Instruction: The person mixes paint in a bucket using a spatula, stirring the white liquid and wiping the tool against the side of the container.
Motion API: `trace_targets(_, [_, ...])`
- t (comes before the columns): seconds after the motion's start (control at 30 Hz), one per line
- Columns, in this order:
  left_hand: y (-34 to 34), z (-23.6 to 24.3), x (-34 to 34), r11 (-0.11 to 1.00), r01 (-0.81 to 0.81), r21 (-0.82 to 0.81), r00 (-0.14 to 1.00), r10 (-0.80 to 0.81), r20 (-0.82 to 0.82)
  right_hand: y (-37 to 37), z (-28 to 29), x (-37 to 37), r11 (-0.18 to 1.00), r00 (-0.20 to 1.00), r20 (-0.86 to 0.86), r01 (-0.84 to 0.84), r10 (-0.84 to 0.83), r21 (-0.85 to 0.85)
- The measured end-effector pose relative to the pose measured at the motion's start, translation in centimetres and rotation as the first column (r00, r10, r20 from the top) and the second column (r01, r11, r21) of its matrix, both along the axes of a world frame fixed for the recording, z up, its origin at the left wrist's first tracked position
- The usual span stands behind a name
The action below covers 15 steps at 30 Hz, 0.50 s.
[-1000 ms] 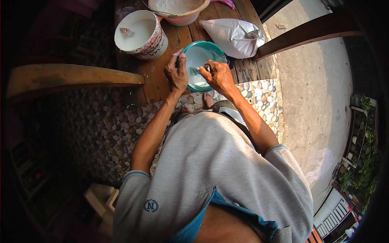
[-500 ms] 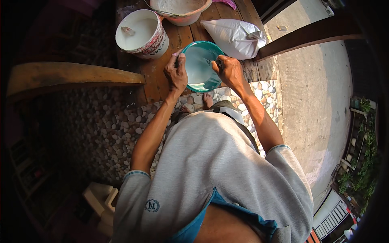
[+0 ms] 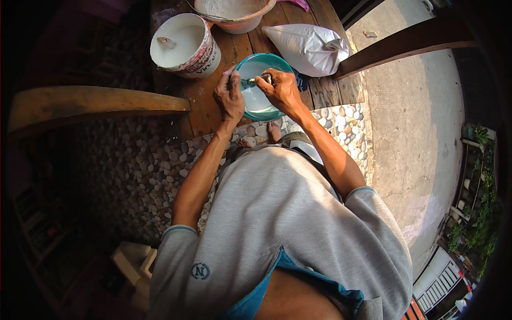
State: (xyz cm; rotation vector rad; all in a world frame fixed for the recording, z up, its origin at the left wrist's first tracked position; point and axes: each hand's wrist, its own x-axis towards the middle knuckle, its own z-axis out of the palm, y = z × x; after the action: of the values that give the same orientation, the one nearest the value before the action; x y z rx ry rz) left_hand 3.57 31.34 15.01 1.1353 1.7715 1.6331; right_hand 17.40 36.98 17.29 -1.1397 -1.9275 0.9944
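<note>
A teal bowl with milky white liquid in it stands on a plank table in front of me. My left hand grips the bowl's left rim, thumb over the edge. Above the liquid, my right hand is closed around a short-handled tool. Its dark, whitish-smeared end points left toward my left thumb. Most of the tool is covered by my fingers, so I cannot tell its exact kind.
A white bucket of white paste stands left of the bowl. Behind is a basin with white residue. A tied white sack lies at the right. Curved wooden beams flank the table; pebbled floor lies below.
My right hand has moved left across the bowl with the tool, from the right rim to over the middle. My left hand stays on the rim.
</note>
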Motion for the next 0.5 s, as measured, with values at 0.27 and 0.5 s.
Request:
trace_targets(0.27, [0.3, -0.9, -0.1, 0.999, -0.006, 0.047, 1.0, 0.005, 0.018, 1.3, 0.3, 2.8, 0.984, 0.98, 0.171, 0.075, -0.103, 0.162])
trace_targets(0.5, [0.2, -0.9, -0.4, 0.999, -0.018, 0.042, 0.999, 0.016, 0.042, -1.8, 1.0, 3.6, 0.989, 0.972, 0.234, 0.064, -0.031, -0.132])
